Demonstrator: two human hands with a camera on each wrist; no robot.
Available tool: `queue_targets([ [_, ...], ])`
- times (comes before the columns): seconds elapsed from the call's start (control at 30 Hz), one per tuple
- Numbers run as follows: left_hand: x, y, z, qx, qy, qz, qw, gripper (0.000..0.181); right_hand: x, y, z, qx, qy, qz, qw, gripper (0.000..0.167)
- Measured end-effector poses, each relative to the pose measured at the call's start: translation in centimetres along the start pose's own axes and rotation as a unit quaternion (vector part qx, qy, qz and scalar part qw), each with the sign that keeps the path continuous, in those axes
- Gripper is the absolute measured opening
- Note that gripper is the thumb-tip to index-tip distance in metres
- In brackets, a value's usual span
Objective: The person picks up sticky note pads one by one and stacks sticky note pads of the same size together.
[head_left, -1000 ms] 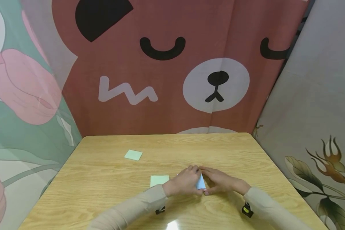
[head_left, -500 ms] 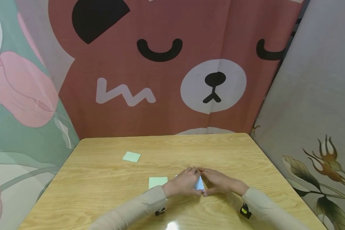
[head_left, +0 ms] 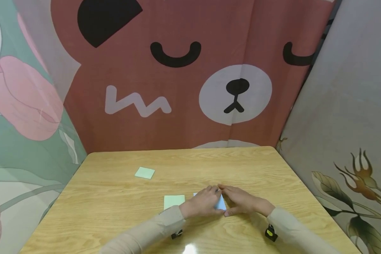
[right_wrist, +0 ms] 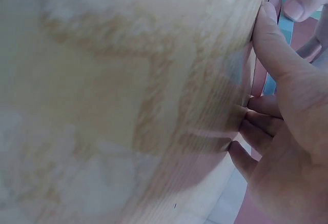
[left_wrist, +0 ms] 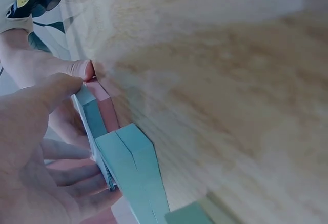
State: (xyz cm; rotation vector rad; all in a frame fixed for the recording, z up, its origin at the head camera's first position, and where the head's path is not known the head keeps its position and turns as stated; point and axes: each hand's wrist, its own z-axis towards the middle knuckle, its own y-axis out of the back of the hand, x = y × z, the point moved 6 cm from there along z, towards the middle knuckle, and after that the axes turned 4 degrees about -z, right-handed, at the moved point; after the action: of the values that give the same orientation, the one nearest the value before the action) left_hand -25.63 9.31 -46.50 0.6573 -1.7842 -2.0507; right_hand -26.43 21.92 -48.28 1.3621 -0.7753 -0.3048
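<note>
Low over the table, my left hand (head_left: 203, 201) spans a blue sticky note pad (head_left: 221, 203), thumb at its near edge and fingers over its far edge. A pink pad (left_wrist: 106, 106) lies directly under the blue one. From the right side, my right hand (head_left: 242, 201) holds the edges of the pink pad, its thumb at the near corner and its fingertips at the far end, close to the table. Beside them on the left stands a two-layer blue stack (left_wrist: 136, 155), mostly hidden by my left hand in the head view.
A light green pad (head_left: 174, 201) lies left of my left hand, partly behind the sleeve. Another green pad (head_left: 145, 173) lies farther back on the wooden table (head_left: 108, 208). A bear-printed curtain (head_left: 184, 130) hangs behind the table's far edge.
The pink corner under the blue pad showed in the head view a second ago and is now barely seen. Both hands stay almost still; the view shifts slightly.
</note>
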Motion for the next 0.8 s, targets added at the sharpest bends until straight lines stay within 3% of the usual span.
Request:
queue_targets([
  [0.37,0.9,0.1,-0.8,0.033,0.018,0.026,0.9990,0.077,0.2,0.1,0.0,0.004,-0.006,0.002,1.0000,0.083],
  [0.6,1.2,0.2,-1.0,0.011,0.009,0.036,0.9992,0.066,0.1,0.1,0.0,0.005,-0.005,0.003,1.0000,0.083],
  [0.8,1.2,0.0,-1.0,0.021,0.017,0.031,0.9992,0.064,0.1,0.0,0.1,0.007,-0.008,0.012,0.9999,0.082],
])
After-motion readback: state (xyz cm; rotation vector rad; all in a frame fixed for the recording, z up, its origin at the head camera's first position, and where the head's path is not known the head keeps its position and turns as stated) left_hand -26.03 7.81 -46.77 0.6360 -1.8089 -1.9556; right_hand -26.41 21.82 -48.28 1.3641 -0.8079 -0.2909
